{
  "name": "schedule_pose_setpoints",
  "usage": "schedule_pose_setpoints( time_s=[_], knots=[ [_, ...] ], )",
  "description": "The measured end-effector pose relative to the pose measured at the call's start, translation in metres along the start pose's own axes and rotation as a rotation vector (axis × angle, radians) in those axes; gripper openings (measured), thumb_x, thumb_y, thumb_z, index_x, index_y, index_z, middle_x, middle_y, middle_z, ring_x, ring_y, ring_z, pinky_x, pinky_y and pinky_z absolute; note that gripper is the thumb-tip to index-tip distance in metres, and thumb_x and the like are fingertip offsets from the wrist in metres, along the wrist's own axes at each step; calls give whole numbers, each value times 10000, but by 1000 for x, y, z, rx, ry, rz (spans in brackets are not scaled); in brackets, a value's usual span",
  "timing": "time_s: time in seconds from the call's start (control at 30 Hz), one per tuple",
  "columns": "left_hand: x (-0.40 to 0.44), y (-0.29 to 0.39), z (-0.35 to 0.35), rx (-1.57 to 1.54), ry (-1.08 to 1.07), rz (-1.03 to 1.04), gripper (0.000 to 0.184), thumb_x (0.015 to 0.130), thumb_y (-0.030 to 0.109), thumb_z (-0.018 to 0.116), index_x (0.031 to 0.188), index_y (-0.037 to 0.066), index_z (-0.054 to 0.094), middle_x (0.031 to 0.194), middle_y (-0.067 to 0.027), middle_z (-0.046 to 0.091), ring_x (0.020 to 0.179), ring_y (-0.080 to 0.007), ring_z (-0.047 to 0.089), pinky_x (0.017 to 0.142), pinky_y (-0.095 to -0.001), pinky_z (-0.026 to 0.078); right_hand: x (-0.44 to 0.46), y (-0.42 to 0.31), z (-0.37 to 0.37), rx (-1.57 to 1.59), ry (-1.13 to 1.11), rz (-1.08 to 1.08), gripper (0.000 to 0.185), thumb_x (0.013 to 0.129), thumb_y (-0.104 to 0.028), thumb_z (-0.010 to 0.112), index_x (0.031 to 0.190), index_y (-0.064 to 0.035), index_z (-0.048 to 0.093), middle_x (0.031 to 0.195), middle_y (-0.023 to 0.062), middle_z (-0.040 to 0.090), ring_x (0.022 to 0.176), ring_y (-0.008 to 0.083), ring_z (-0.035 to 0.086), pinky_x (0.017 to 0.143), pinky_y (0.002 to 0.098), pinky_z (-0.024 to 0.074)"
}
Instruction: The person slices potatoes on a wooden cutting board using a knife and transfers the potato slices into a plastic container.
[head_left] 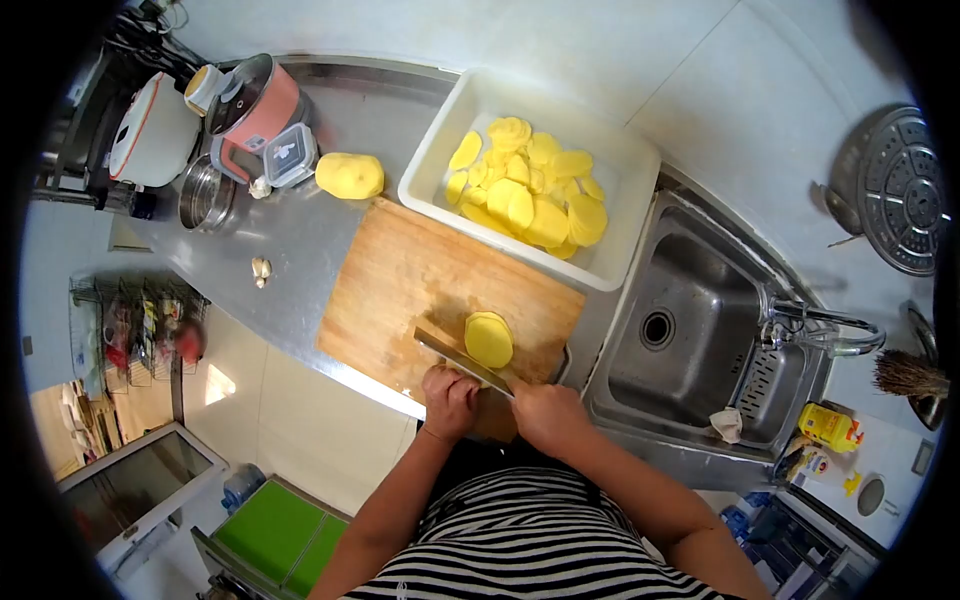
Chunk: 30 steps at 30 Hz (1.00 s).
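Note:
My right hand (548, 416) is closed round the handle of a kitchen knife (462, 362), its blade slanting over the near part of the wooden cutting board (400, 265). Just beyond the blade, a small stack of yellow potato slices (489, 339) lies on the board. On the near side of the blade, my left hand (450, 400) has its fingers curled in; whatever they hold is hidden. A whole peeled potato (350, 176) rests on the counter past the board's far left corner. Many potato slices (515, 200) lie in a white plastic tub (430, 165) behind the board.
To the right is a steel sink (640, 375) with a faucet (830, 330). A pink pot (262, 110), a lidded clear container (291, 156), a steel bowl (206, 195) and garlic (261, 271) stand on the left counter (290, 230). A yellow bottle (830, 428) is at far right.

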<state>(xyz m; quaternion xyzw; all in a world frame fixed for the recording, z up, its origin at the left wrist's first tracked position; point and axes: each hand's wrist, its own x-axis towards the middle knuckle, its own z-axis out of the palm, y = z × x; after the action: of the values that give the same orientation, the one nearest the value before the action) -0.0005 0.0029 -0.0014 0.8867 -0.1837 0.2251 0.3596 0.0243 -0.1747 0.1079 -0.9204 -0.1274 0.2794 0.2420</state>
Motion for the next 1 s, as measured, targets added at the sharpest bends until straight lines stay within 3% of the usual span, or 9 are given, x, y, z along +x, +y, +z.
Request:
schedule_pose_setpoints(
  time_s=[0.2,0.27,0.3,0.37,1.0],
  knots=[
    [1,-2,1,30,22,23,280,715,37,652,946,74,497,973,-144,522,838,-333,534,720,-428,407,-43,-7,-27,29,-4,-45,158,855,-125,465,914,4,535,633,181,619,574,357,631,512,461,501],
    [0,-4,-3,0,-131,-14,323,706,81,672,984,66,507,1008,-152,543,837,-337,534,718,-439,397,-50,-8,-31,4,-4,-9,245,826,-149,569,1022,-4,582,633,160,620,558,330,616,525,432,495],
    [4,-1,-3,-3,-134,-12,323,706,81,672,984,66,507,1008,-152,543,837,-337,534,718,-439,397,-52,-8,-32,6,-3,-5,245,826,-149,569,1022,-4,582,633,160,620,558,330,616,525,432,495],
    [14,5,-3,26,-29,-27,237,697,16,627,905,64,524,859,-102,535,722,-317,563,574,-423,440,-53,-7,-33,-39,-53,2,226,824,-146,569,1003,-8,581,631,156,620,551,315,618,515,419,494],
    [23,9,-5,-10,14,-18,169,730,30,617,873,82,542,878,-110,554,726,-319,565,590,-425,435,-31,-25,-49,7,-261,108,181,870,-156,473,912,-2,559,674,196,630,638,361,639,570,467,504]
  ],
)
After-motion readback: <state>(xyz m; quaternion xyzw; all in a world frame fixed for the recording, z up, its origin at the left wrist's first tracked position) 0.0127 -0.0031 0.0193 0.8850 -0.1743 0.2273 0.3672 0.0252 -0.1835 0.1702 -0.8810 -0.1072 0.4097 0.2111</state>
